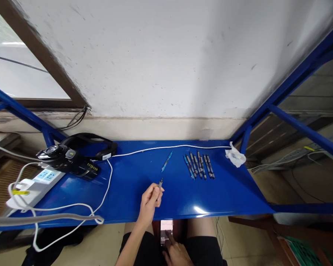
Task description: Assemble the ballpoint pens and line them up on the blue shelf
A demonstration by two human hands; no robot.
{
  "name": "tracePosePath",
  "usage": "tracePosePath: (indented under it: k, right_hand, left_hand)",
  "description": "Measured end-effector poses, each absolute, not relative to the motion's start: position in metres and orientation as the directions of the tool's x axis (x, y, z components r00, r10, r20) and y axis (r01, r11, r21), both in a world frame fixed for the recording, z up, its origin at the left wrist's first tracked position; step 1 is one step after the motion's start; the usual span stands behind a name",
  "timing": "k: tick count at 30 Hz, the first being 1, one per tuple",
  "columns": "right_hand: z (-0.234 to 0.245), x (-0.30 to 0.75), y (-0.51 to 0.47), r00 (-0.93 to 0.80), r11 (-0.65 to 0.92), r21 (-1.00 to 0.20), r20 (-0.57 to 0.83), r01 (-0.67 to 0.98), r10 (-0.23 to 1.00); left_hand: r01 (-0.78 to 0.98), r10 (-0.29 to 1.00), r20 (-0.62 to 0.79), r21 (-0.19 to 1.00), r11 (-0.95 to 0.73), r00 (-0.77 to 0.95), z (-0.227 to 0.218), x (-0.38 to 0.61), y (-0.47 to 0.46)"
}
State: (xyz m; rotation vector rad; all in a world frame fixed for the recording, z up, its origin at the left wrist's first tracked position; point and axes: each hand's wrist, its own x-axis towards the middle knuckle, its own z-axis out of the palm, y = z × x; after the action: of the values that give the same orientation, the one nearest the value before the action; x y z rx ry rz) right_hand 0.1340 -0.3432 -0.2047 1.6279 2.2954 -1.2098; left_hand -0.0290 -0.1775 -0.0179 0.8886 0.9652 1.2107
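Note:
My left hand [152, 197] is closed around a dark pen [160, 183], held above the front part of the blue table with one end pointing away from me. A blue pen [167, 162] lies alone just beyond that hand. To the right, several black pens [200, 165] lie side by side in a loose row, with another blue pen [188, 167] at the row's left end. Below the table edge, my right hand [178, 253] has its index finger stretched onto the lit screen of a phone [166, 226] between my legs. Its other fingers are partly hidden.
On the left of the blue table [144, 207] stand a black device with a strap [72, 160] and a white power strip [34, 188]. A white cable [152, 148] runs along the back. Crumpled white tissue [235, 156] lies at the right end, beside blue frame bars [294, 125].

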Motion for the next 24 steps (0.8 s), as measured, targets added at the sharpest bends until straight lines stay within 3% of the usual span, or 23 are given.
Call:
tracePosePath:
  k: [24]
  right_hand:
    - [-0.198, 0.131, -0.340, -0.431, 0.135, -0.512, -0.519, 0.848, 0.738]
  left_hand:
    - [-0.342, 0.991, -0.112, 0.930, 0.133, 0.080, -0.016, -0.029, -0.177]
